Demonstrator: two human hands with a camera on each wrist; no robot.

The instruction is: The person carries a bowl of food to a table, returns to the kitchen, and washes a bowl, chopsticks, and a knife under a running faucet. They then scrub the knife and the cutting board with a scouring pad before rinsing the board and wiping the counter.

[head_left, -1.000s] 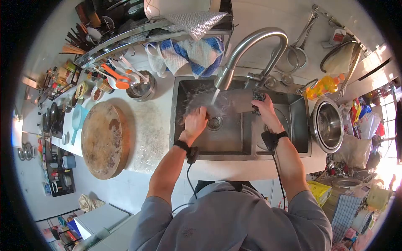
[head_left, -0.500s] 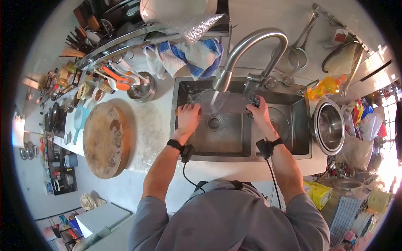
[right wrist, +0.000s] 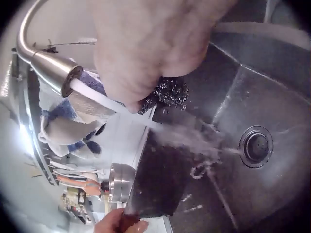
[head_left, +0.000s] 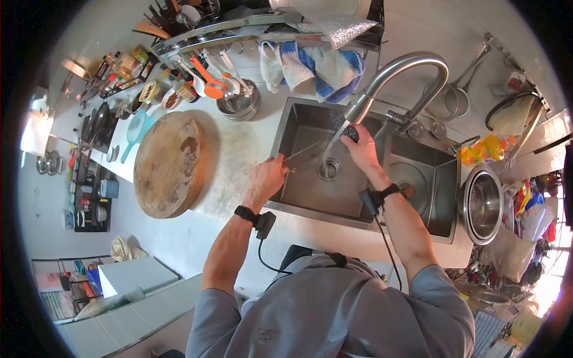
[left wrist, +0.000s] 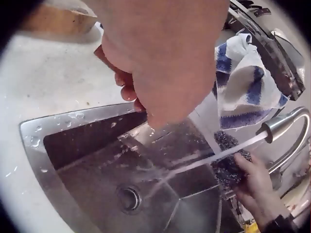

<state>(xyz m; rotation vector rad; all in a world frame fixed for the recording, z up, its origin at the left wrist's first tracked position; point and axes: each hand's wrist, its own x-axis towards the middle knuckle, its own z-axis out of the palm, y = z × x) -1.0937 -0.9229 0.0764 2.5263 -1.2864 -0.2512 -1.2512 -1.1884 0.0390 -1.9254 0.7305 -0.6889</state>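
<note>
My left hand (head_left: 267,181) grips a cleaver by its wooden handle (left wrist: 101,57) at the left side of the sink (head_left: 325,216). The cleaver's wide dark blade (right wrist: 158,177) reaches over the left basin, seen nearly edge-on from the head. Dark, wiry scouring pad (head_left: 350,135) is held in my right hand (head_left: 364,156), beside the running water and apart from my left hand. Water (right wrist: 104,103) pours from the faucet (head_left: 359,108) and splashes by the blade in the right wrist view. The fingers round the handle are partly hidden in the left wrist view.
Left of the sink stands a thick round chopping board (head_left: 164,167) on the wet counter. Metal bowls (head_left: 482,206) sit at the right end. A blue and white towel (head_left: 319,67) hangs behind, near a pot of utensils (head_left: 242,106).
The cleaver has turned from broadside under the stream to nearly edge-on. My right hand with the scouring pad has come closer to the water. The head view has swung, shifting the sink rightward.
</note>
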